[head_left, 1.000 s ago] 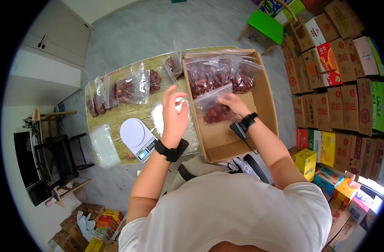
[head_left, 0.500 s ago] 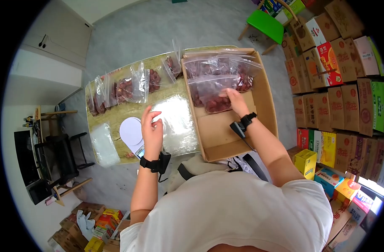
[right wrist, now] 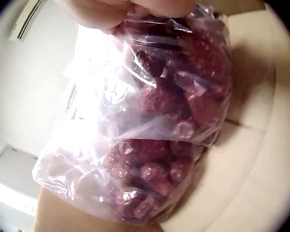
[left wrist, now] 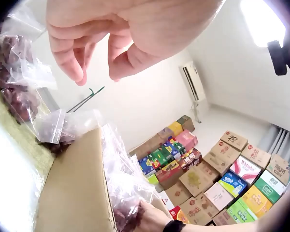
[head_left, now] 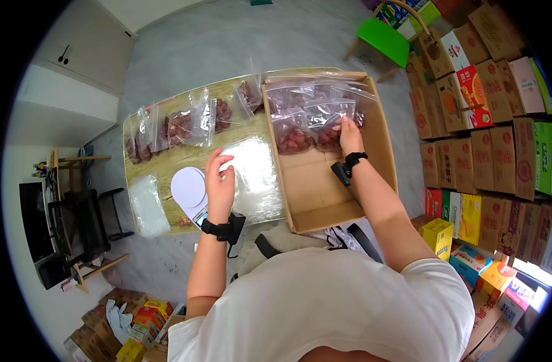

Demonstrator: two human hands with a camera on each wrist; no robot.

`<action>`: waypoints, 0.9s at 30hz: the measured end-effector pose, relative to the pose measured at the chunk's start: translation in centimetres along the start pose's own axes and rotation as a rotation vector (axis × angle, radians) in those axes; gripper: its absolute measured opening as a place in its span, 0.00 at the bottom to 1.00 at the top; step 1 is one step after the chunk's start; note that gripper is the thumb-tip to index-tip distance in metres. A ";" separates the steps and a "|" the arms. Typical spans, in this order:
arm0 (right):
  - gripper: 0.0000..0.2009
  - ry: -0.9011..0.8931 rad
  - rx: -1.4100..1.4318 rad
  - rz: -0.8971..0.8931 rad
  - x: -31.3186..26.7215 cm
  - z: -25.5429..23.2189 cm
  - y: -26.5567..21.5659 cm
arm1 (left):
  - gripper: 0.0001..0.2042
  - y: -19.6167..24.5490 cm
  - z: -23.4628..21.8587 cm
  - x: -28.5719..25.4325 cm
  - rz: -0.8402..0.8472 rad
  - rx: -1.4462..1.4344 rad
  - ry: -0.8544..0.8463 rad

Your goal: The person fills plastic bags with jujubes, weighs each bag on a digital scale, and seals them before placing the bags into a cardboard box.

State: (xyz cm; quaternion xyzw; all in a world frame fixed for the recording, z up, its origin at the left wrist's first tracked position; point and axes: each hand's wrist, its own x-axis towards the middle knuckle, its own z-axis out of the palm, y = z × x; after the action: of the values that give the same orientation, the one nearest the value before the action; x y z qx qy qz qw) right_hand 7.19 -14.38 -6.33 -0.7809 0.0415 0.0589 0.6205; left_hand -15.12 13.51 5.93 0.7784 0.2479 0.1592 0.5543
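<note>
Outfit's basically a plain white T-shirt (head_left: 318, 295) with loose short sleeves (head_left: 440, 279). Well past the T-shirt's cuffs there's a chunky black left wrist strap (head_left: 213, 229) plus a matching right wrist strap (head_left: 355, 158), each with a boxy black gadget (head_left: 236, 227) attached, pretty neat tbh.

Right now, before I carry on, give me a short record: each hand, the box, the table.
right hand: grips a bag of red fruit inside the box
left hand: holds nothing, between the scale and the box
box: filled bags toward the far end, bare floor nearer the person
table: row of fruit bags along the far side; scale; clear plastic
</note>
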 end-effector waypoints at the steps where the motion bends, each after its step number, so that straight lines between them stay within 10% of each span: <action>1: 0.16 -0.003 0.061 -0.021 0.1 1.0 0.5 | 0.11 -0.1 0.1 0.1 -0.005 0.010 -0.022; 13: 0.13 0.224 -0.191 0.123 -2.9 -0.4 -1.7 | 0.21 -5.3 -0.7 4.9 0.092 0.722 -0.031; 17: 0.08 -0.401 -0.457 0.381 -5.2 -0.1 0.7 | 0.22 -5.9 -0.4 6.5 -0.020 0.954 -0.139; 27: 0.10 -0.443 -0.260 0.360 -4.9 -1.2 3.3 | 0.18 -5.4 -5.1 8.1 0.331 0.621 0.238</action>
State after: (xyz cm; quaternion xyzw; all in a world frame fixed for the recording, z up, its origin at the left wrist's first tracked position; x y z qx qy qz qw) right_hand 1.91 -16.37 -8.51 -0.8021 0.0350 0.3413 0.4888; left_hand -12.23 23.48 2.38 0.9151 0.2180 0.2532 0.2259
